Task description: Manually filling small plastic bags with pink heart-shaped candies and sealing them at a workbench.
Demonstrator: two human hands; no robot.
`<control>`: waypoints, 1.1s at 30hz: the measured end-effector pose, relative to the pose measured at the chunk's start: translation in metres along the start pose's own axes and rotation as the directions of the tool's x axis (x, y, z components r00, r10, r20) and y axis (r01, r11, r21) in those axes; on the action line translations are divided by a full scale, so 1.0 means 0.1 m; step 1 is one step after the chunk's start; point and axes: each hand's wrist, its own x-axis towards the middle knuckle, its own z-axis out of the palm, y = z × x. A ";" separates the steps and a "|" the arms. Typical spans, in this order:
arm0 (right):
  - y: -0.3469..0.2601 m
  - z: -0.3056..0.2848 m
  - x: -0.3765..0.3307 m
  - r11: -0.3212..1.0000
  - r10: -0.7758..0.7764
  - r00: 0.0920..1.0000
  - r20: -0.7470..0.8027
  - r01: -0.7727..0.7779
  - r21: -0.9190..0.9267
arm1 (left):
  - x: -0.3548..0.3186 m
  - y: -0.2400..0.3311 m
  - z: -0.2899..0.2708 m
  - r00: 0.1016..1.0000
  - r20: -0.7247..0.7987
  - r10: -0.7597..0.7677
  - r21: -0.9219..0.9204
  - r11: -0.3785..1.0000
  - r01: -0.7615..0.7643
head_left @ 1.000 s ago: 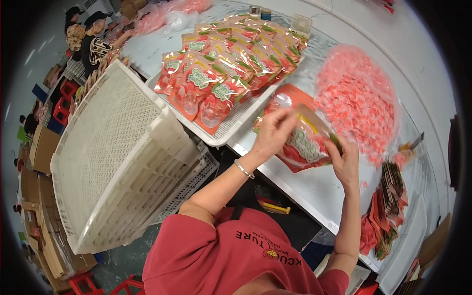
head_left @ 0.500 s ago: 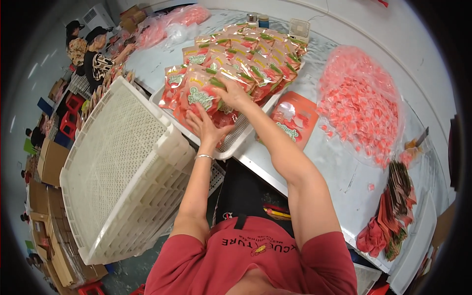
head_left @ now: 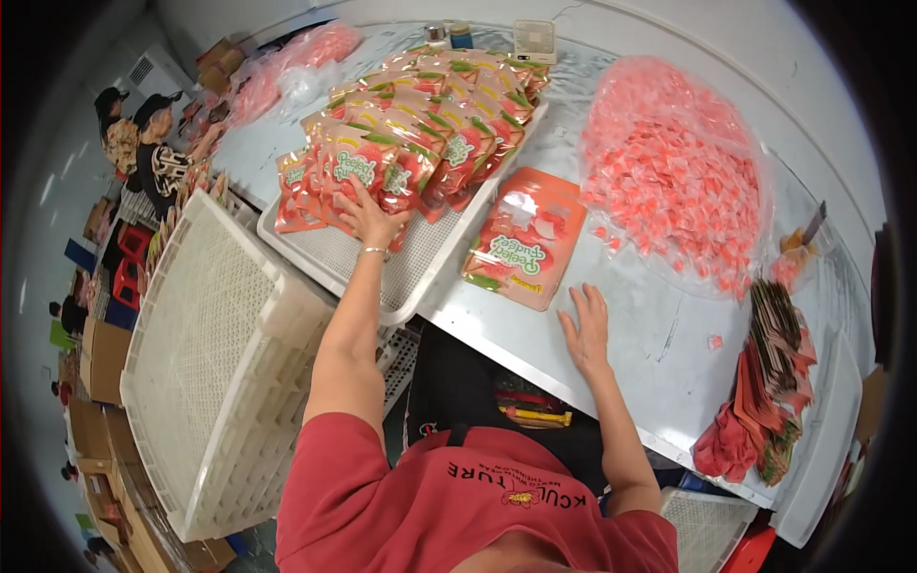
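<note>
My left hand [head_left: 371,218], fingers spread, presses against the front of a pink candy pouch [head_left: 355,170] in the tray. That pouch leans with several others like it, filled and stacked in overlapping rows, in a white mesh tray [head_left: 420,277]. Over the steel table lies my right hand [head_left: 586,329], its fingers apart and holding nothing. Just beyond its fingertips a flat pink pouch [head_left: 530,239] rests on the table beside the tray.
A large clear bag of small red-and-white wrapped candies [head_left: 678,181] sits on the table [head_left: 659,334]. Fanned pouches [head_left: 764,353] lie at the right edge. Stacked white trays [head_left: 205,363] stand at left. Two people [head_left: 158,162] work farther back.
My right hand has left the pouches in the tray and moved right and nearer, to beside the flat pouch. My left hand remains on the front pouches, its fingers spread.
</note>
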 end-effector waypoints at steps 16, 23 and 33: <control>1.07 -0.79 1.42 0.881 0.215 0.941 -0.262 -0.303 -0.364 | 0.14 -0.16 -0.17 0.995 0.025 -0.095 -0.331 0.938 0.098; 1.19 -0.46 1.11 0.814 0.182 0.975 -0.128 -0.222 -0.537 | 0.14 -0.37 -0.32 0.989 -0.065 0.129 -0.076 0.988 -0.134; 0.96 -0.97 0.23 0.831 0.191 0.980 -0.057 -0.192 -0.523 | -1.56 0.68 0.02 0.387 0.277 0.880 -0.177 0.442 -0.879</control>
